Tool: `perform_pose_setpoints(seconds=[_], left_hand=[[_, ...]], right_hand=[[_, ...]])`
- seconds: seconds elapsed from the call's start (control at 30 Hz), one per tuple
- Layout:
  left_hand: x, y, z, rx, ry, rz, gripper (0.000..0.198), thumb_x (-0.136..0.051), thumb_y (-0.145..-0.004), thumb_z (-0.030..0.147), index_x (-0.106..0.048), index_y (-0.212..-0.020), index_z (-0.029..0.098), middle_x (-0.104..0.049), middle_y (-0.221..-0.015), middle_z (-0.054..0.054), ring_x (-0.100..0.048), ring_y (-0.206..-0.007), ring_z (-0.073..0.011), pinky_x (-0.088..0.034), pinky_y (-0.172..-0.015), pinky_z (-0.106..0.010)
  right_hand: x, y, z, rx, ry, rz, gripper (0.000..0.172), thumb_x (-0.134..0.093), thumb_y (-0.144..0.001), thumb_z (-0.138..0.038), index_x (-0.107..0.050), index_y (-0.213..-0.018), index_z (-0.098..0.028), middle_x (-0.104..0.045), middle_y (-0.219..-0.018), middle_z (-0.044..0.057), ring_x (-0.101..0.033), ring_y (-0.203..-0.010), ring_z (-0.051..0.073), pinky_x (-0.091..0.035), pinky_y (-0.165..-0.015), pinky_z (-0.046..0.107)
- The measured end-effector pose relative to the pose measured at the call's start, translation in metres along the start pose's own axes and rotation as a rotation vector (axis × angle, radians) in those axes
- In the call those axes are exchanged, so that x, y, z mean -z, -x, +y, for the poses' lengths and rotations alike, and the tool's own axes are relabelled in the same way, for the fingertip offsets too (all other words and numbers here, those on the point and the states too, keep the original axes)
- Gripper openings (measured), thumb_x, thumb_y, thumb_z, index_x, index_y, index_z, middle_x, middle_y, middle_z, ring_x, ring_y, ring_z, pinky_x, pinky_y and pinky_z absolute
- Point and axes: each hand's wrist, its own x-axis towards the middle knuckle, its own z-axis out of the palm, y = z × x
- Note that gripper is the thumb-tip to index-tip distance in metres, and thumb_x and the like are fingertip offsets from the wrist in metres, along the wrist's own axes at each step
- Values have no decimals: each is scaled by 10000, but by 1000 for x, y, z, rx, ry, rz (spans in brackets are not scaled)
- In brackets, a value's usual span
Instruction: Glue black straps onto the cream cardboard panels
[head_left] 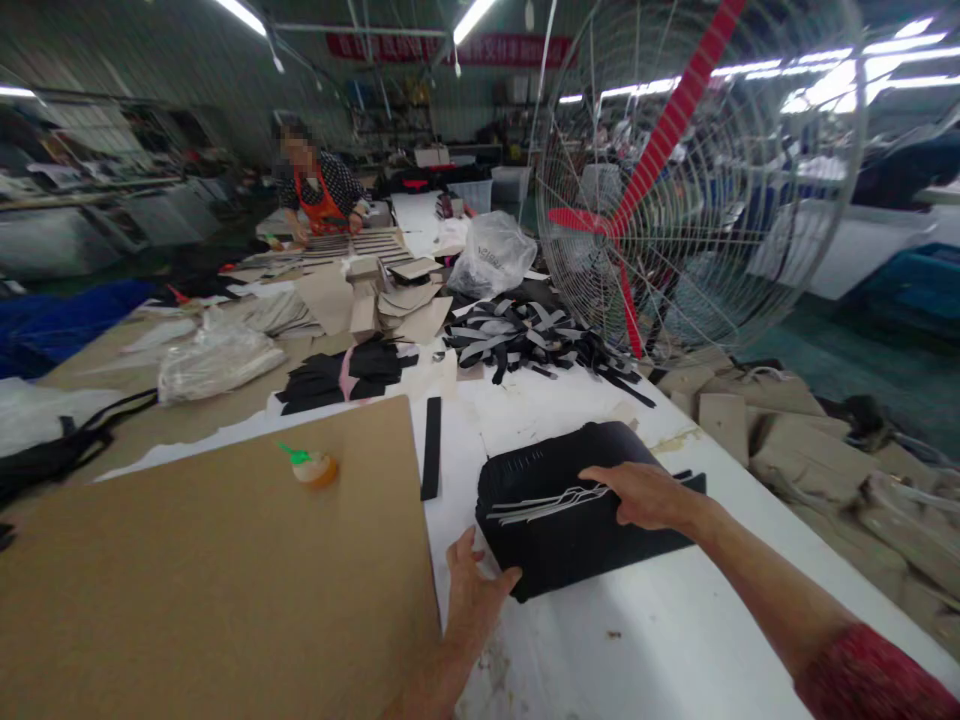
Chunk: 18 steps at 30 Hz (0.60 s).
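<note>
Black panels (577, 565) lie stacked on the white tabletop (637, 650), thin pale strips (529, 507) running across them. The right hand (646, 495) reaches in from the right, index finger extended over the strips, 1 fingertip's grip hidden. The left hand (478, 590) angles upward, thumb spread from fingers, at the stack's near-left corner.

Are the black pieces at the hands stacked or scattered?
Stacked: the black pieces lie together in one pile, layered edges showing at its left side.
</note>
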Motion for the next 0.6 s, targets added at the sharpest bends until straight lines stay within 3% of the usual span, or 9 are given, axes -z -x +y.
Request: perform_pose_setpoints(seconds=[0.07,0.17,0.23,0.33,0.47,0.6], left_hand=[[-14,-13,-10,33,-96,68,1001,-778,-520,308,-338,-1390,78,-375,-1398,-210,-480,-1261,-336,-446,-1031,-424],[-25,-23,-23,34,-13,-40,1078,-794,-506,296,-276,-1425,72,-411,-1366,-195,-479,-1258,-326,-413,-1072,-417],[-27,-24,-25,50,89,-97,1034,-781,-541,291,-279,-1423,91,-437,-1337,-177,-517,-1197,-297,-448,-1029,-403],[-29,-24,-19,88,84,-75,978,-775,-544,279,-328,-1390,79,-442,-1299,-176,-513,-1177,-293,-447,-1022,-402],[-34,-19,-4,76,-44,-41,1059,-783,-507,284,-293,-1412,36,-434,-1266,-176,-475,-1211,-306,-403,-1067,-390],[-42,-8,15,73,-232,-16,1236,-822,-467,350,-182,-1482,53,-380,-1313,-178,-390,-1283,-350,-334,-1120,-418]], right_hand=[[9,-29,13,-19,31,-112,1031,-712,-615,-84,-282,-1540,-236,-663,-1202,142,-625,-1103,311,-440,-827,339],[10,-61,21,-101,11,-244,1316,-793,-530,-122,9,-1572,-161,-592,-1333,194,-569,-1216,322,-444,-925,351],[8,-73,24,-132,-5,-295,1380,-814,-498,-142,63,-1563,-128,-563,-1377,202,-518,-1289,315,-425,-986,347],[6,-86,28,-147,7,-330,1407,-851,-445,-167,-7,-1569,-120,-563,-1380,201,-498,-1313,322,-422,-1005,351],[6,-98,27,-177,68,-322,1440,-886,-346,-156,-124,-1567,-189,-589,-1337,176,-519,-1274,355,-452,-964,410],[10,-101,18,-171,167,-223,1331,-916,-243,-165,-377,-1459,-211,-436,-1447,199,-357,-1348,429,-383,-1011,528]])
